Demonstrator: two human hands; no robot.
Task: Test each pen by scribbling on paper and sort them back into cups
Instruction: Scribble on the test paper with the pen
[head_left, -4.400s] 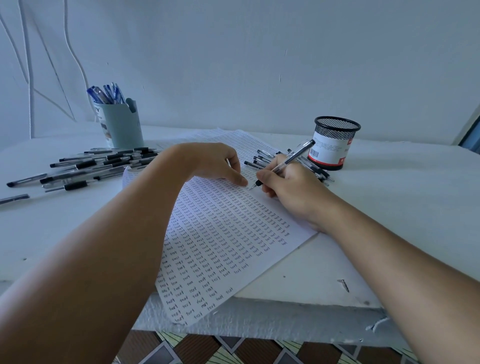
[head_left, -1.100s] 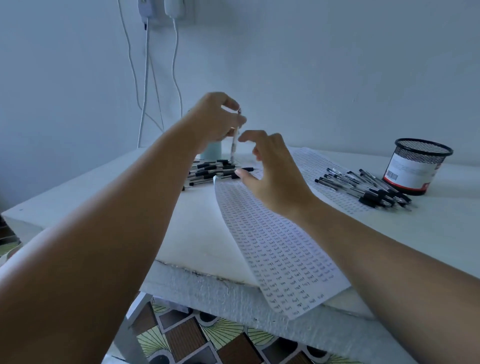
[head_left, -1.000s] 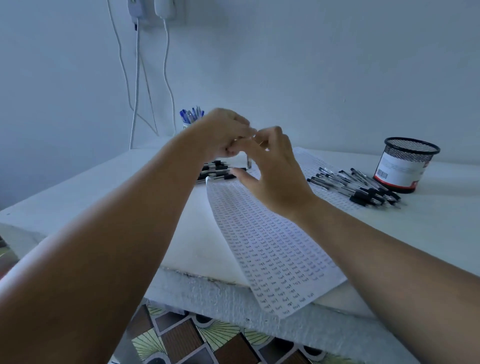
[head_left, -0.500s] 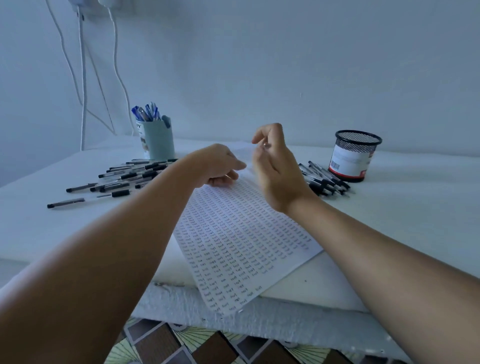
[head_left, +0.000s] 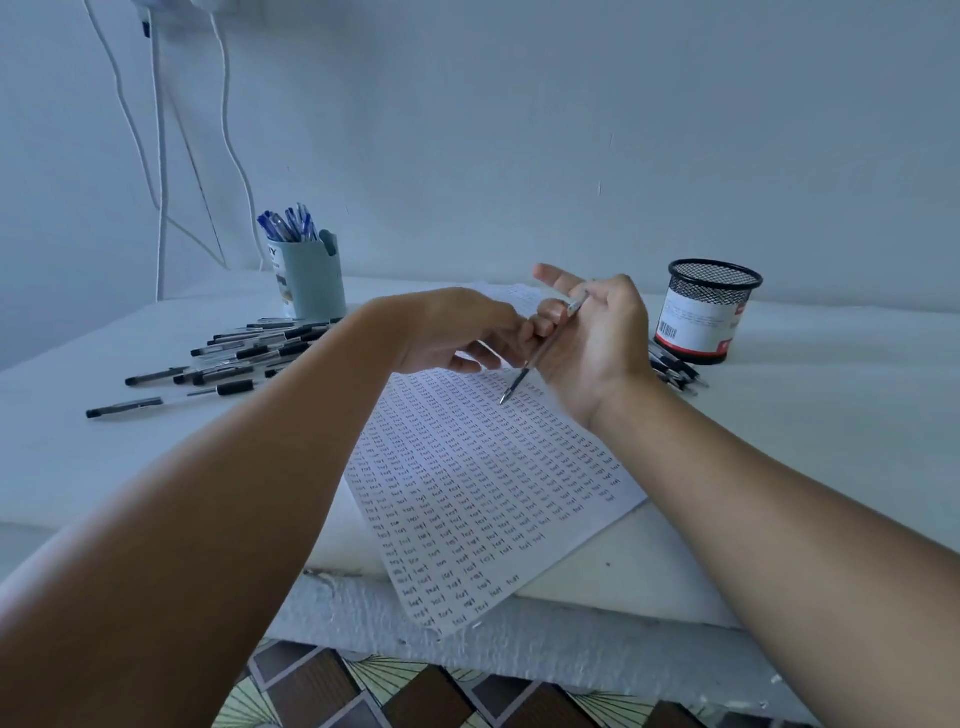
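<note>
Plain pale wall (head_left: 519, 130) behind everything, with a couple of white cables (head_left: 161, 156) hanging down it on the left, and a white surface (head_left: 831, 415) in front of it. A sheet of paper (head_left: 483, 493) lies diagonally in the middle of the surface, covered in rows of tiny handwritten words, its near corner sticking out over the front edge.

The right hand (head_left: 597, 332) is raised just above the far part of the paper, palm turned toward the left. A pen (head_left: 545, 348) lies slanted across that palm, tip pointing down toward the sheet but not touching it. The index finger is stretched out straight, the others are only loosely bent near the pen, so I honestly can't tell if it's properly gripped or just resting there. The left hand (head_left: 457, 332) is right beside it, fingers (head_left: 519, 332) loosely curled and reaching in next to the pen's barrel. Can't tell if they actually touch it.

On the left there's a scattered bunch of black-capped pens (head_left: 244, 353), and behind them a light blue cup (head_left: 311, 280) with blue pens (head_left: 288, 226) standing in it. Over on the right is a black mesh cup (head_left: 709, 317) with a white label, and a second pile of pens (head_left: 675, 369) beside it, partly hidden by the right wrist.
</note>
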